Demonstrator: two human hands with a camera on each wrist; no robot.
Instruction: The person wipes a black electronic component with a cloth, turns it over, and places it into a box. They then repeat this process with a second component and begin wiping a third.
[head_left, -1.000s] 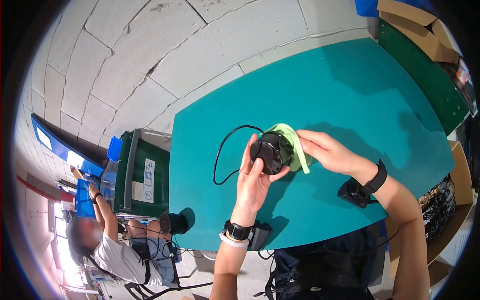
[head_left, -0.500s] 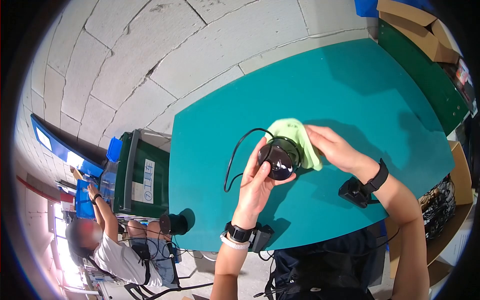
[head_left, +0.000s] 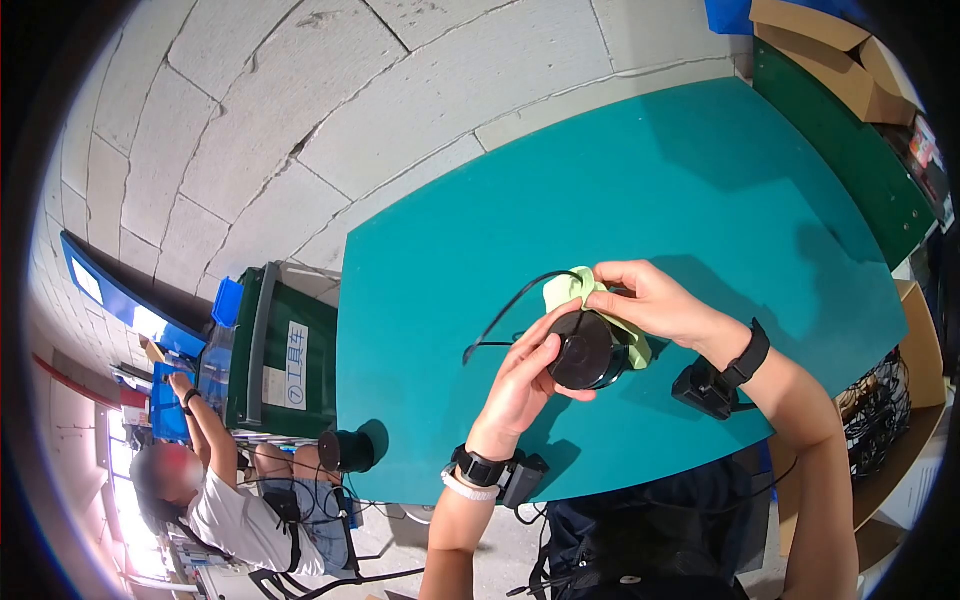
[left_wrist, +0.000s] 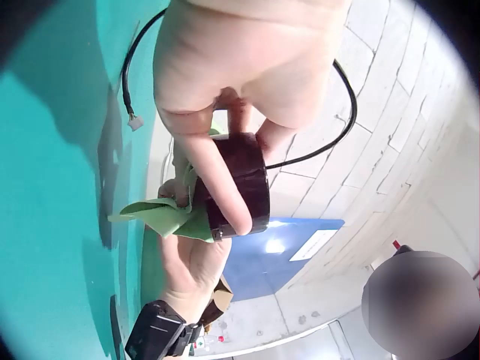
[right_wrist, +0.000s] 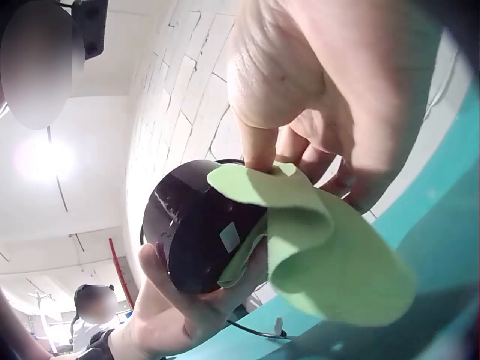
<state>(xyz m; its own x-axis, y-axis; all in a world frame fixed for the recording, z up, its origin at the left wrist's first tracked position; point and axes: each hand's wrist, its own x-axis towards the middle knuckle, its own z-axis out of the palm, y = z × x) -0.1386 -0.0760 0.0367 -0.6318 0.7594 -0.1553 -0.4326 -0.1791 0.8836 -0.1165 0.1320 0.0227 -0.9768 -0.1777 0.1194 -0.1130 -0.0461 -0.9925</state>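
Observation:
A black, round, drum-shaped device (head_left: 584, 352) is held above the table by my left hand (head_left: 512, 388), thumb and fingers around its side. Its dark flat end faces the head camera. From it loops a black cable (head_left: 497, 312), which ends in a small white connector (left_wrist: 136, 122) in the left wrist view. My right hand (head_left: 658, 303) pinches a light green cloth (right_wrist: 337, 259) between thumb and fingers. That cloth lies against the device's far side and rim, and a loose fold hangs down in the right wrist view. A pale square label (right_wrist: 229, 238) shows on the device.
Beneath both hands is a green table (head_left: 480, 430). At its near left edge stands another black cylinder (head_left: 346, 450). A green tool cart (head_left: 300, 340) is on the left, with a seated person (head_left: 250, 510) close by. Cardboard boxes (head_left: 915, 350) stand along the right.
The device has moved right and nearer my body, and it has turned in my left hand. My right hand has shifted the cloth from spread out behind the device to bunched at its rim.

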